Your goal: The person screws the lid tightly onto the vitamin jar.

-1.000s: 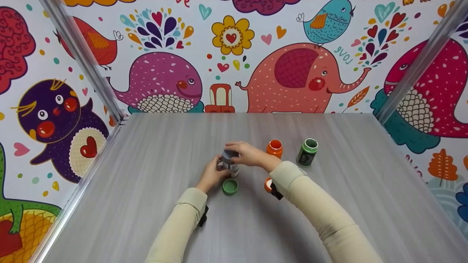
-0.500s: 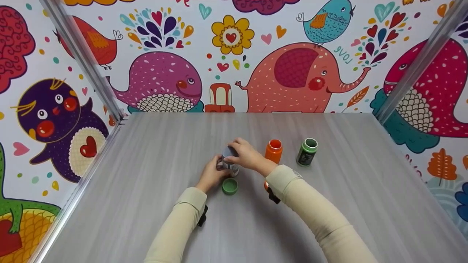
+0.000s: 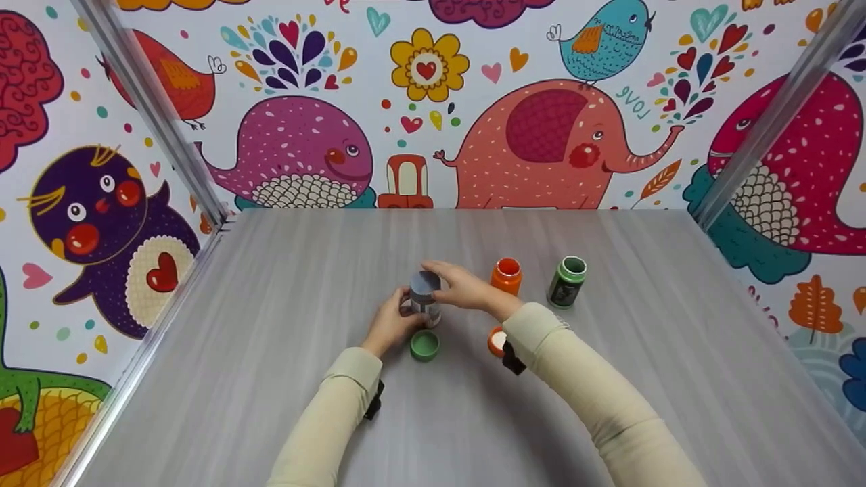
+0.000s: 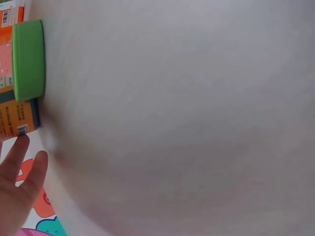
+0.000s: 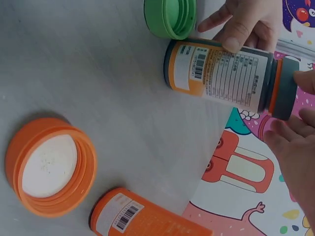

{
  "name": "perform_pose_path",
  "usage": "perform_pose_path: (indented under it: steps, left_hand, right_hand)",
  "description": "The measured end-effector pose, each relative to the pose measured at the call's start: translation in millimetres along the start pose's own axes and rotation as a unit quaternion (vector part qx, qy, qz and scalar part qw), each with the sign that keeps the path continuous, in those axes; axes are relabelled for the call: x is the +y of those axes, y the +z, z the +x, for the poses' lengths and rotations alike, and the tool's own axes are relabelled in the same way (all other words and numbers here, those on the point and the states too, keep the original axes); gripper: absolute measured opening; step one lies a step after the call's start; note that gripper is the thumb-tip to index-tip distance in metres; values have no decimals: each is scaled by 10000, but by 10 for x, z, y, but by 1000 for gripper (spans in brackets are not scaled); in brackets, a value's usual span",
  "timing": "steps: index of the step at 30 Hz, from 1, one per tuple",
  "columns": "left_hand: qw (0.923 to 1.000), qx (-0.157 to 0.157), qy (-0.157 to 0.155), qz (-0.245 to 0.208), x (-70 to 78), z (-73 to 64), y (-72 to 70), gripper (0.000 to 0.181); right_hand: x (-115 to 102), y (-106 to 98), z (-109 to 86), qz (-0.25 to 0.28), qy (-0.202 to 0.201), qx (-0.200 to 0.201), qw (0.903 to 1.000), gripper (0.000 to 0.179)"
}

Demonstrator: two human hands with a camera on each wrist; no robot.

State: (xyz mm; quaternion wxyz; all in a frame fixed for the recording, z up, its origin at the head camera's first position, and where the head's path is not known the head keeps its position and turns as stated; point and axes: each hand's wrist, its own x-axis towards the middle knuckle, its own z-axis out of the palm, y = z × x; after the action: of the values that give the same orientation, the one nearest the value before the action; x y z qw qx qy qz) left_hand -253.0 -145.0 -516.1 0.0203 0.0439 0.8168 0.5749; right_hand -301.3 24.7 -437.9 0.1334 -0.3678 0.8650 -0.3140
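Observation:
A dark grey jar (image 5: 221,71) with an orange and white label stands upright on the table. My left hand (image 3: 392,323) grips its body, the thumb lying across the label in the right wrist view. On top sits its grey lid (image 3: 425,285), with a thin orange band (image 5: 274,86) beneath it. My right hand (image 3: 467,287) has its thumb and fingers around the lid's rim. A green lid (image 3: 425,346) lies open side up just in front of the jar.
Right of the hands stand an uncapped orange jar (image 3: 506,279) and an uncapped green jar (image 3: 567,284). An orange lid (image 5: 51,167) with a white liner lies near my right cuff. A patterned wall (image 3: 419,122) borders the table's far edge.
My right hand turned over the grey lid, covering more of it half a second ago, then swung back with its fingers around the rim. My left hand keeps its hold on the jar.

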Motion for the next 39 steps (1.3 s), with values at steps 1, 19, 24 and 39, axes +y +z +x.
perform_pose_path:
  steps: [1, 19, 24, 39]
  left_hand:
    - [10000, -4, 15, -6, -4, 2, 0, 54]
    - [9999, 9, -41, 168, 7, -9, 6, 49]
    - [9996, 29, -147, 232, 14, 0, 4, 52]
    - [9998, 60, -179, 108, 9, -1, -3, 54]
  right_hand:
    - [7, -2, -3, 0, -40, -17, 10000, 54]
    - [20, 128, -1, -374, 280, 597, 9971, 55]
    - [6, 187, 8, -189, 797, 996, 9917, 56]
    - [-50, 117, 11, -34, 994, 625, 9931, 84]
